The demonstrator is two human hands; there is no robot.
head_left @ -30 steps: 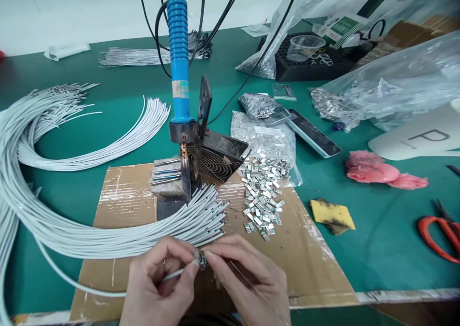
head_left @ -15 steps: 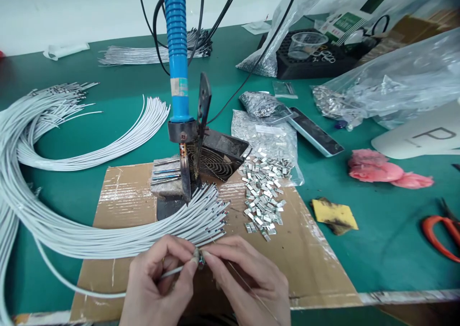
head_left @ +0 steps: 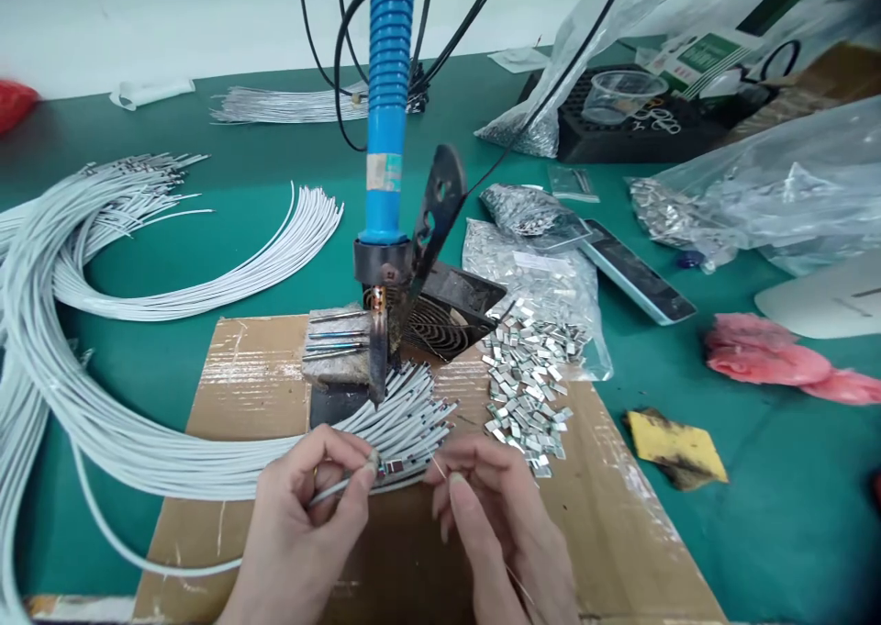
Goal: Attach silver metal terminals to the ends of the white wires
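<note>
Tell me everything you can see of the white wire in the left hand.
The white wire is thin, with grey-white insulation. The left hand pinches it near its end between thumb and forefinger, tip pointing right. A small metal piece sits on that tip, over the ends of the wire bundle. Behind the hand it loops left across the cardboard. The right hand, pinching a thin strand, does not touch it.

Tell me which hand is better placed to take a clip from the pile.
Probably right: the right hand, holding a thin strand, sits beside the clip pile, while the left hand, farther off, pinches a white wire.
</note>
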